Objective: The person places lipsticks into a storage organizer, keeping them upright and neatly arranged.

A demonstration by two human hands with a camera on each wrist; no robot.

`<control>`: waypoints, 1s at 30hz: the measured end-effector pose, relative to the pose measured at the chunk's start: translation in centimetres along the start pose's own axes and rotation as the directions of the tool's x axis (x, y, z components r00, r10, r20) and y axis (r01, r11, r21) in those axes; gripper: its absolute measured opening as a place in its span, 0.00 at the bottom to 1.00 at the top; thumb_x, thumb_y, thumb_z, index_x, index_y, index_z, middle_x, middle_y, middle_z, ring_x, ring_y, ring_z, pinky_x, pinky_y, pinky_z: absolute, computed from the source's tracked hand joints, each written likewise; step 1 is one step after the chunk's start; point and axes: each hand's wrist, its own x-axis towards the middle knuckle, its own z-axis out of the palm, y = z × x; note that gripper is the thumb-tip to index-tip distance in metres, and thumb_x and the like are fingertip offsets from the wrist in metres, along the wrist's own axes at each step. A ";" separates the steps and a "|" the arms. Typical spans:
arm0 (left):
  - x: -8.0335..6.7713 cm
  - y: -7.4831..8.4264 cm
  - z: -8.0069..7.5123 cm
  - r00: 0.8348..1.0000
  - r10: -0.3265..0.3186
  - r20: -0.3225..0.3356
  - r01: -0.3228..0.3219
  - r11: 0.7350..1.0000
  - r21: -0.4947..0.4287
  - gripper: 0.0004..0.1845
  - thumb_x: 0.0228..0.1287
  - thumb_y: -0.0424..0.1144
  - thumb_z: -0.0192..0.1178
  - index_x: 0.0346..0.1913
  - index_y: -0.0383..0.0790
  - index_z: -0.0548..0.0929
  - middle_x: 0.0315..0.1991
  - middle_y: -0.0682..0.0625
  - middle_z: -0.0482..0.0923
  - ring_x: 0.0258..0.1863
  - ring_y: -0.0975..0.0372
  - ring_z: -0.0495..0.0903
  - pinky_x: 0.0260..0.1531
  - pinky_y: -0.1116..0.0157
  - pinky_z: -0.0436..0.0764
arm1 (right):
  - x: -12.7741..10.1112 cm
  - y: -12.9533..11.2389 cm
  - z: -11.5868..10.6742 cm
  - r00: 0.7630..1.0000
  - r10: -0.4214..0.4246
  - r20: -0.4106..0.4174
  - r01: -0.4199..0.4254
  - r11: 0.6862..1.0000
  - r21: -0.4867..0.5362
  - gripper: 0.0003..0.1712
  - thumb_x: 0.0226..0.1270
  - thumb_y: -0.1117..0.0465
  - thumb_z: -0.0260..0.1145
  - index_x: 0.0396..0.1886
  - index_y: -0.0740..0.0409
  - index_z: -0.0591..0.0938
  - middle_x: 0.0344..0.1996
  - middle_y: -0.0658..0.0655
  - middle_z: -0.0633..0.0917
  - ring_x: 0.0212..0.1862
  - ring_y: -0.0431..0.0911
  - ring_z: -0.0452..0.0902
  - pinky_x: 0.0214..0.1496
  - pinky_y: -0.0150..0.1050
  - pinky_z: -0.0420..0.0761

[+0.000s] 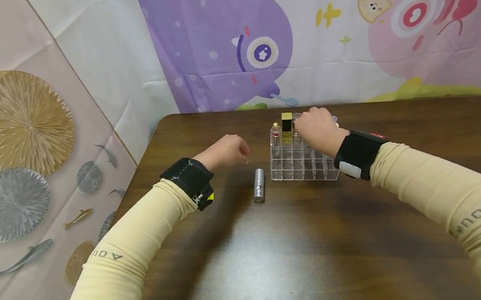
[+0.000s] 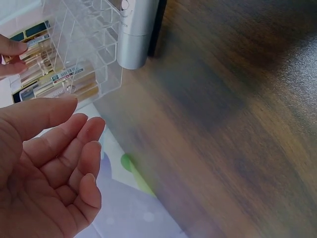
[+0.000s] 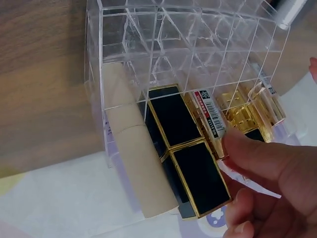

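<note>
A clear acrylic lipstick organizer (image 1: 303, 165) with a grid of compartments stands on the table, lipsticks in its back row. Over that row is my right hand (image 1: 319, 129). In the right wrist view its thumb and fingers pinch the end of a lipstick with a barcode label (image 3: 212, 116). Beside that lipstick are a black-and-gold lipstick (image 3: 200, 176) and a beige tube (image 3: 141, 163). My left hand (image 1: 227, 151) hovers left of the organizer, fingers loosely curled, holding nothing. Near it a silver tube (image 1: 259, 185) lies on the table.
The brown wooden table (image 1: 298, 267) extends toward me and to the right. Behind it hangs a cartoon-printed cloth (image 1: 217, 42). A patterned curtain (image 1: 84, 136) runs along the left side. At the organizer's left end stands a gold-capped lipstick (image 1: 275, 134).
</note>
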 end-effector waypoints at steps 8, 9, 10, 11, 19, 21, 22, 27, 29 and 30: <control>-0.3 0.2 -0.3 1.000 0.006 -0.016 -0.006 1.000 -0.001 0.15 0.56 0.33 0.60 0.46 0.30 0.81 0.44 0.42 0.81 0.45 0.54 0.78 0.48 0.62 0.75 | -0.2 0.4 -0.3 1.000 0.004 0.009 -0.004 0.999 0.046 0.08 0.61 0.71 0.58 0.25 0.63 0.81 0.22 0.61 0.80 0.28 0.55 0.75 0.27 0.45 0.77; -0.3 0.3 -0.3 1.000 0.009 -0.019 -0.009 1.000 -0.001 0.14 0.56 0.33 0.60 0.46 0.30 0.81 0.44 0.42 0.81 0.45 0.54 0.78 0.47 0.62 0.75 | -0.3 0.5 -0.5 1.000 0.002 0.009 -0.002 0.998 0.064 0.08 0.61 0.71 0.57 0.26 0.63 0.81 0.23 0.62 0.80 0.29 0.56 0.76 0.28 0.46 0.77; -0.4 0.4 -0.3 1.000 0.012 -0.019 -0.012 1.000 -0.003 0.14 0.56 0.33 0.60 0.46 0.30 0.81 0.44 0.42 0.81 0.45 0.55 0.78 0.47 0.62 0.75 | -0.4 0.7 -0.7 1.000 0.002 0.010 -0.003 0.997 0.078 0.08 0.61 0.71 0.57 0.27 0.64 0.81 0.24 0.63 0.80 0.29 0.56 0.76 0.28 0.46 0.77; -0.4 0.4 -0.4 1.000 0.015 -0.021 -0.015 1.000 -0.004 0.14 0.56 0.33 0.60 0.46 0.31 0.81 0.44 0.43 0.81 0.44 0.55 0.78 0.47 0.62 0.75 | -0.4 0.8 -1.0 1.000 0.000 0.003 0.000 0.995 0.096 0.08 0.61 0.72 0.56 0.26 0.64 0.80 0.23 0.63 0.80 0.29 0.56 0.76 0.27 0.45 0.76; -0.7 0.8 -1.7 0.997 0.019 -0.075 -0.022 0.999 -0.029 0.14 0.54 0.32 0.58 0.45 0.33 0.82 0.44 0.44 0.81 0.46 0.55 0.78 0.47 0.62 0.75 | -0.4 2.5 -5.0 0.997 0.023 0.069 -0.041 0.961 0.274 0.05 0.60 0.69 0.59 0.28 0.65 0.81 0.27 0.63 0.81 0.31 0.54 0.77 0.28 0.41 0.72; -0.7 1.1 -2.0 0.996 0.022 -0.087 -0.025 0.999 -0.036 0.14 0.54 0.32 0.58 0.45 0.33 0.82 0.44 0.44 0.81 0.46 0.55 0.78 0.47 0.62 0.75 | -0.4 2.8 -6.0 0.997 0.018 0.078 -0.042 0.950 0.308 0.06 0.58 0.69 0.62 0.34 0.67 0.82 0.33 0.65 0.83 0.36 0.56 0.78 0.36 0.45 0.76; -0.6 1.2 -2.0 0.995 0.016 -0.098 -0.021 0.999 -0.046 0.14 0.54 0.33 0.58 0.44 0.33 0.83 0.44 0.44 0.81 0.46 0.56 0.78 0.47 0.62 0.75 | -0.4 2.9 -6.4 0.997 0.015 0.076 -0.039 0.946 0.322 0.08 0.58 0.68 0.63 0.36 0.68 0.82 0.36 0.65 0.83 0.39 0.57 0.78 0.39 0.47 0.77; -0.2 2.7 -1.9 0.981 -0.043 -0.189 0.009 0.984 -0.179 0.10 0.55 0.38 0.62 0.38 0.37 0.85 0.40 0.47 0.83 0.40 0.59 0.79 0.40 0.64 0.76 | -0.4 3.0 -7.7 0.998 0.001 0.068 -0.023 0.941 0.336 0.11 0.57 0.68 0.64 0.41 0.67 0.82 0.41 0.66 0.82 0.42 0.58 0.78 0.43 0.49 0.77; 0.1 3.6 -1.7 0.971 -0.038 -0.236 -0.020 0.971 -0.239 0.11 0.55 0.40 0.63 0.37 0.37 0.86 0.38 0.48 0.84 0.38 0.60 0.79 0.39 0.66 0.76 | -0.4 2.9 -7.9 0.997 -0.004 0.073 -0.021 0.939 0.343 0.11 0.57 0.67 0.64 0.40 0.66 0.83 0.40 0.65 0.83 0.42 0.57 0.78 0.43 0.49 0.77; 0.3 4.0 -1.6 0.967 -0.032 -0.254 -0.040 0.962 -0.270 0.12 0.55 0.41 0.63 0.38 0.37 0.86 0.38 0.48 0.84 0.38 0.60 0.79 0.38 0.66 0.76 | -0.4 2.9 -7.9 0.997 -0.008 0.072 -0.018 0.937 0.349 0.11 0.57 0.67 0.64 0.40 0.66 0.83 0.40 0.65 0.83 0.42 0.57 0.78 0.43 0.49 0.77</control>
